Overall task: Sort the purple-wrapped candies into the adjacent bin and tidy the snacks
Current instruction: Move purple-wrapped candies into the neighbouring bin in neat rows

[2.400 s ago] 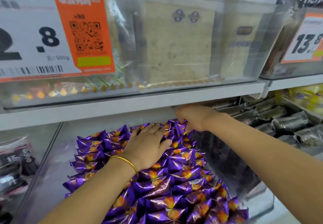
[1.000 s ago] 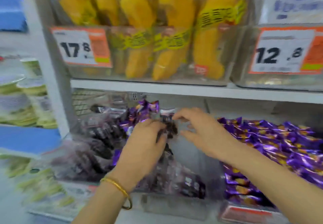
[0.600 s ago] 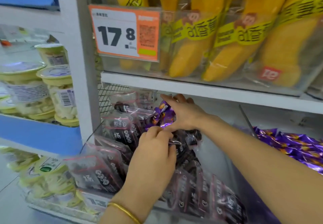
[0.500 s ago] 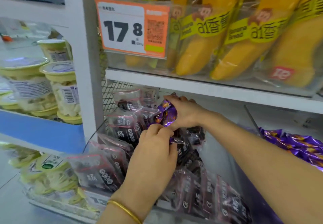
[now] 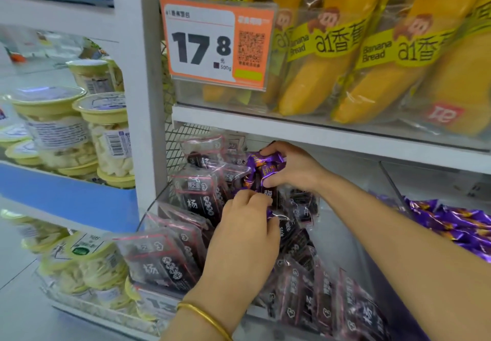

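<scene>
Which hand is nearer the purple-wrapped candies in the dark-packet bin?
Right. The right hand grips the purple-wrapped candies; the left hand is just below them, fingers curled among the dark packets.

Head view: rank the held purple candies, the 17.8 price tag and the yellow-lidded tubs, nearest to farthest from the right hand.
1. Purple candies: gripped in the right hand.
2. Price tag: above, to the left.
3. Tubs: far left, neighbouring shelf.
</scene>
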Available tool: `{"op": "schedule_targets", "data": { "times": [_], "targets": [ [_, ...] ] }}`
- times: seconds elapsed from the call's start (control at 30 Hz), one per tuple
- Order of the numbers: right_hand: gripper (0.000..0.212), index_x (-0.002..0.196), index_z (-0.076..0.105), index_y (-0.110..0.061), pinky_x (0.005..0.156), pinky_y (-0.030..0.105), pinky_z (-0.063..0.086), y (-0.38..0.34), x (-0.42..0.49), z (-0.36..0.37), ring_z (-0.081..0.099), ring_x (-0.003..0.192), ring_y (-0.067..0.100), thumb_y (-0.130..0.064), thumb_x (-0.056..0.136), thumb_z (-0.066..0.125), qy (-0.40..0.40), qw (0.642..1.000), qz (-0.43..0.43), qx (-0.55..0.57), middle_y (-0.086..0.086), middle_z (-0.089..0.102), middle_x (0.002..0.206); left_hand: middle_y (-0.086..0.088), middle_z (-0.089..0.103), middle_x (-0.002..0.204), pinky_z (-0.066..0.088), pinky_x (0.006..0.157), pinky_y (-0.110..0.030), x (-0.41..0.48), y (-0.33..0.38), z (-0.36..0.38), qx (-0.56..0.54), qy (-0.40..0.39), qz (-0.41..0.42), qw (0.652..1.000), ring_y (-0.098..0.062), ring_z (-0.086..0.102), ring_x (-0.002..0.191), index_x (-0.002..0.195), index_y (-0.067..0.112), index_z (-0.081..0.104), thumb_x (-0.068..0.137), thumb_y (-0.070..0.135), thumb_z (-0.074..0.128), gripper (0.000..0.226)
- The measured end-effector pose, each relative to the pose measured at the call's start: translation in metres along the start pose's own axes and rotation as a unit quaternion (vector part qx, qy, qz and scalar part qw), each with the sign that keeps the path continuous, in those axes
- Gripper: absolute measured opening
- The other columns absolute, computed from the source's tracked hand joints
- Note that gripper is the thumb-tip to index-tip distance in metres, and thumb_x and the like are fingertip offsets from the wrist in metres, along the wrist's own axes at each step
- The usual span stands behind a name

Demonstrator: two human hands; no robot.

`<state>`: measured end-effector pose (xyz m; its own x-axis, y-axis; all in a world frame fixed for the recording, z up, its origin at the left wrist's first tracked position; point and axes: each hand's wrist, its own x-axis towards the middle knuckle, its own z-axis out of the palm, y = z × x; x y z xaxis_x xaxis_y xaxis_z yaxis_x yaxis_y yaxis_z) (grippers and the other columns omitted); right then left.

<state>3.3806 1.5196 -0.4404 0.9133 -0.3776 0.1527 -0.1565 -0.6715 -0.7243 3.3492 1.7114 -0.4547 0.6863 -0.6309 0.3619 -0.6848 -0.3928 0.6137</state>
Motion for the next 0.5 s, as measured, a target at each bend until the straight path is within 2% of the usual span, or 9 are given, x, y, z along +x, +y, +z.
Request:
{"op": "schedule_targets", "data": {
  "times": [0.1,0.2,0.27,0.33,0.37,0.43,0.47,0.5],
  "targets": [
    [0.059,0.109,0.06,-0.021,0.079,0.023,0.045,0.001,-0.008,-0.005,0.057,0.093,0.016,-0.002,0.058,0.083,0.018,1.0,0.01,0.019,0.0,0.059,0.111,0.007,0.041,0.128,0.039,0.098,-0.027,0.002,0.0,0.004,-0.028,0.013,0.003,1.0,-0.012,0.043,0.118,0.132,0.019,0.046,0.095,0.025,0.046,0.037],
    [0.059,0.109,0.06,-0.02,0.075,0.019,0.044,-0.004,-0.021,-0.015,0.056,0.087,0.011,-0.001,0.057,0.083,0.035,0.999,0.014,0.03,-0.003,0.06,0.104,0.007,0.044,0.12,0.036,0.086,-0.012,0.004,0.008,0.006,-0.115,0.032,-0.03,0.992,-0.002,0.05,0.101,0.132,0.018,0.045,0.094,0.022,0.048,0.038],
    [0.057,0.103,0.061,-0.022,0.082,0.021,0.047,-0.01,-0.034,-0.024,0.058,0.089,0.011,0.002,0.056,0.082,0.033,0.997,0.019,0.067,-0.002,0.063,0.104,0.006,0.05,0.115,0.042,0.078,-0.013,0.008,0.014,0.007,-0.213,0.027,-0.094,0.972,-0.005,0.058,0.093,0.131,0.014,0.044,0.095,0.021,0.048,0.037],
    [0.056,0.097,0.061,-0.025,0.087,0.028,0.049,-0.017,-0.054,-0.035,0.062,0.09,0.015,0.008,0.056,0.08,0.017,0.991,0.029,0.131,0.002,0.066,0.106,-0.001,0.054,0.113,0.051,0.066,-0.013,0.01,0.023,0.009,-0.342,0.011,-0.167,0.925,-0.021,0.062,0.097,0.119,0.013,0.048,0.097,0.02,0.046,0.023],
    [0.057,0.097,0.061,-0.024,0.085,0.027,0.051,-0.02,-0.067,-0.04,0.064,0.089,0.015,0.011,0.056,0.078,0.003,0.985,0.033,0.168,0.005,0.067,0.106,-0.006,0.055,0.111,0.054,0.062,-0.015,0.011,0.028,0.008,-0.415,0.0,-0.206,0.886,-0.025,0.062,0.098,0.106,0.016,0.048,0.098,0.021,0.044,0.011],
    [0.059,0.101,0.062,-0.021,0.079,0.024,0.052,-0.024,-0.097,-0.05,0.065,0.087,0.015,0.015,0.056,0.077,-0.033,0.971,0.027,0.235,0.008,0.068,0.106,-0.013,0.058,0.106,0.057,0.064,-0.027,0.014,0.036,0.007,-0.548,-0.04,-0.265,0.792,-0.03,0.063,0.093,0.099,0.013,0.051,0.098,0.03,0.041,0.019],
    [0.061,0.103,0.062,-0.019,0.077,0.023,0.052,-0.025,-0.112,-0.054,0.065,0.088,0.015,0.014,0.054,0.079,-0.051,0.963,0.023,0.263,0.008,0.069,0.105,-0.018,0.06,0.106,0.058,0.065,-0.033,0.014,0.037,0.008,-0.589,-0.068,-0.278,0.756,-0.031,0.064,0.089,0.104,0.009,0.054,0.098,0.035,0.04,0.03],
    [0.063,0.105,0.062,-0.018,0.075,0.023,0.054,-0.025,-0.127,-0.057,0.066,0.088,0.015,0.01,0.052,0.079,-0.066,0.956,0.019,0.286,0.007,0.07,0.104,-0.022,0.063,0.105,0.058,0.065,-0.036,0.013,0.038,0.009,-0.604,-0.099,-0.28,0.739,-0.031,0.064,0.085,0.111,0.005,0.055,0.097,0.038,0.04,0.039]
  ]
}}
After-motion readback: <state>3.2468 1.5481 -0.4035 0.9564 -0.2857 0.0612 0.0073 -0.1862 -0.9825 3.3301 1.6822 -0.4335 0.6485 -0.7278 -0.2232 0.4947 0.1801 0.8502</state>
